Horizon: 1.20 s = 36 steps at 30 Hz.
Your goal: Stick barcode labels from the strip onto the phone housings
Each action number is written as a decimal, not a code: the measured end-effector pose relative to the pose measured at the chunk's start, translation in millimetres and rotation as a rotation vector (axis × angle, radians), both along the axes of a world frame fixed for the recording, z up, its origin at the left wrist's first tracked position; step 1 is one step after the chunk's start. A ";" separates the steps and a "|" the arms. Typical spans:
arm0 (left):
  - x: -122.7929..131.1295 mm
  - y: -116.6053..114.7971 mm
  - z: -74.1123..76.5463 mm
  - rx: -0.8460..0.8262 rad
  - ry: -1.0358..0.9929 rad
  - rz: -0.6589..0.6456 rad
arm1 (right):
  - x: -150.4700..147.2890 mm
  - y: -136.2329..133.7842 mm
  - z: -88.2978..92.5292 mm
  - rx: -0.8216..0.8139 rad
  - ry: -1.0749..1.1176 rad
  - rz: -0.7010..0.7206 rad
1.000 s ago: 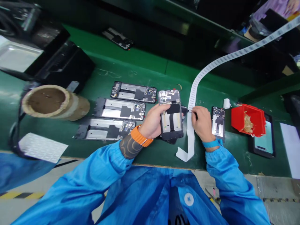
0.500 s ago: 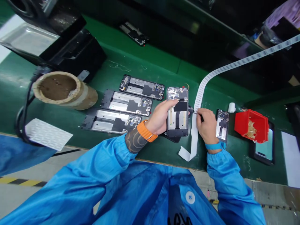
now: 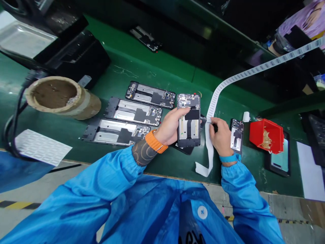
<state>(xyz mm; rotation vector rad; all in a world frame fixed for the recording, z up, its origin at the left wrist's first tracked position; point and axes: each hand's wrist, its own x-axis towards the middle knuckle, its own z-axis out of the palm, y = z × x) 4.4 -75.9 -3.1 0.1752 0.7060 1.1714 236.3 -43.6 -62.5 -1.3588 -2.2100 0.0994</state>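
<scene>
Green bench [image 3: 165, 73] fills most of the view, top matt w/ a few scratches. Along its far side runs a raised green step [image 3: 119, 42], and behind that a dark shelf edge [image 3: 228, 28]; bkgd there is nearly black. Below the bench's near edge is grey floor [image 3: 291, 206], w/ a yellow-black stripe [image 3: 15, 205] under the bench's left end. Pale glare lies on the bench top at that end.

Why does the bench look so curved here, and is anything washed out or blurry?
Head view: the wide lens bows the edge of the green table and the label strip; light glares white off the metal tray at top left; the far shelf sits in shadow; the left hand, its phone frame and the right hand are sharp, the corners softer.
</scene>
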 end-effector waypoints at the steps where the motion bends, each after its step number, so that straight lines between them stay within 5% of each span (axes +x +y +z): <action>1: 0.1 -0.2 0.2 0.000 0.001 0.000 | 0.2 0.3 0.4 -0.005 0.001 -0.008; 15: -2.8 4.8 -1.9 -0.046 -0.168 -0.081 | 2.9 1.2 1.0 -0.057 0.025 0.004; 36: -0.2 3.6 -0.3 -0.030 -0.048 -0.001 | -6.8 -0.9 8.3 -0.114 0.064 -0.041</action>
